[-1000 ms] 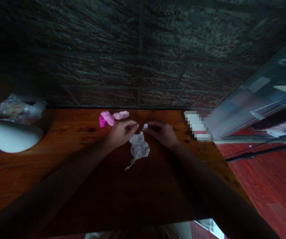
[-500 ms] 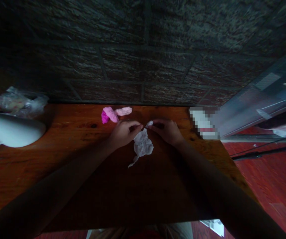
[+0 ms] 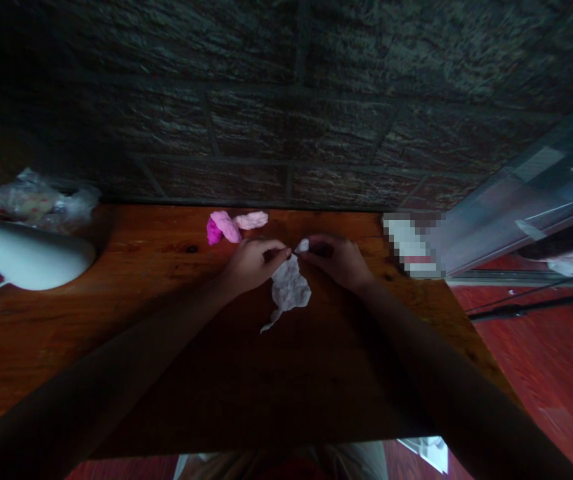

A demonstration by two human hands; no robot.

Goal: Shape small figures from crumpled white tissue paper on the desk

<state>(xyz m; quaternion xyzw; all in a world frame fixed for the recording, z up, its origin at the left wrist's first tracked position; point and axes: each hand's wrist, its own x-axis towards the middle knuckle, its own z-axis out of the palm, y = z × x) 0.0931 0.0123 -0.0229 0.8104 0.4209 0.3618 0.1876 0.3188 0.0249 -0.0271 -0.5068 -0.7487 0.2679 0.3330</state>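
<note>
A thin, crumpled white sheet [image 3: 290,287], like tissue, hangs or lies over the middle of the wooden table, with a narrow twisted tail at its lower left. My left hand [image 3: 254,263] pinches it near its upper edge between thumb and finger. Close beside, my right hand [image 3: 340,262] is closed in a pinch on a small white wad [image 3: 303,245], whose top pokes out above the fingertips. The two sets of fingertips are almost touching. Whether the wad joins the sheet I cannot tell. Behind my left hand lie crumpled pink pieces [image 3: 227,225], one magenta and two paler.
A white lamp-like object [image 3: 41,257] stands at the left, before a clear plastic bag [image 3: 36,200]. A blurred-out white item [image 3: 411,245] lies at the table's right end, beside a glass panel [image 3: 506,193]. A dark stone wall [image 3: 246,127] rises behind the table [image 3: 151,280].
The view has shifted slightly. A little more of the white wad shows above my right fingertips. Both hands keep their pinches.
</note>
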